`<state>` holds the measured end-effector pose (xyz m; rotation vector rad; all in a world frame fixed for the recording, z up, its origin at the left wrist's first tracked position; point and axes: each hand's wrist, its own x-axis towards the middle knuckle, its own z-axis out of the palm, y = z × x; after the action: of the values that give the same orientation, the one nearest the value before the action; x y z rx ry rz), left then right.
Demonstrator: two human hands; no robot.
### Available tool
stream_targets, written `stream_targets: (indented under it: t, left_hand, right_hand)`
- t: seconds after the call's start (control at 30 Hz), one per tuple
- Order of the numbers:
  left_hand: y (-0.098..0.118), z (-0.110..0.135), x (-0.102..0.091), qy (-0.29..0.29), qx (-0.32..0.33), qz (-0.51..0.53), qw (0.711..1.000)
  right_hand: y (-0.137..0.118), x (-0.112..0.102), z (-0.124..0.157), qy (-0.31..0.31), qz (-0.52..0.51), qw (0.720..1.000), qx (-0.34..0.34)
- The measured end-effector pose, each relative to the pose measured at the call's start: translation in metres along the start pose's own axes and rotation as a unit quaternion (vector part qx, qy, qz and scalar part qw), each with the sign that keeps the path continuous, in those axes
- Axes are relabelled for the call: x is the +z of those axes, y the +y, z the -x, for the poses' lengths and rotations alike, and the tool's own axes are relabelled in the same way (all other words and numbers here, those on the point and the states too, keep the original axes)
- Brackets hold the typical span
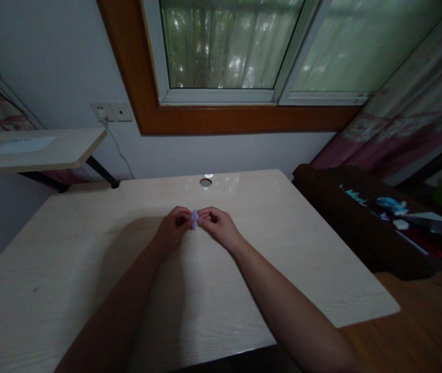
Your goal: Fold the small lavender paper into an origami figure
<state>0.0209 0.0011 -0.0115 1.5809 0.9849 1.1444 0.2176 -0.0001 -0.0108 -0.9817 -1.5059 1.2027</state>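
Between my two hands is a small piece of folded purple paper (pixel 194 219), narrow and pointed at top and bottom, with a darker line down its middle. My left hand (pixel 173 226) pinches its left side between thumb and fingers. On the other side, my right hand (pixel 217 223) pinches the right edge the same way. Both hands are low over the pale wood-grain desk (pixel 244 280), near its middle. The fingers cover the paper's side edges, so its full shape is partly hidden.
A round cable hole (pixel 206 182) lies behind my hands. At left, a raised shelf (pixel 69 147) on black legs bears a paper sheet (pixel 22 145). A white cord (pixel 118 147) hangs from the wall socket (pixel 111 111). Dark furniture with several items (pixel 394 205) stands at right.
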Motion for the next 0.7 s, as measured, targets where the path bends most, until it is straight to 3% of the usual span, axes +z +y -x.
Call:
stream_targets:
  t: [0.23, 0.47, 0.7]
  left_hand:
    - [0.0012, 0.0036, -0.0006, -0.024, -0.002, -0.012, 1.000]
    - [0.0068, 0.0023, -0.0017, -0.009, -0.001, -0.101, 0.995]
    - [0.0062, 0.0013, -0.0012, 0.027, -0.016, -0.093, 0.995]
  right_hand:
    - [-0.0022, 0.0015, 0.0003, 0.013, -0.007, 1.000, 0.009]
    - [-0.0015, -0.0011, 0.0019, 0.024, 0.061, 0.998, -0.013]
    - [-0.0050, -0.0016, 0.0028, 0.031, 0.076, 0.996, -0.042]
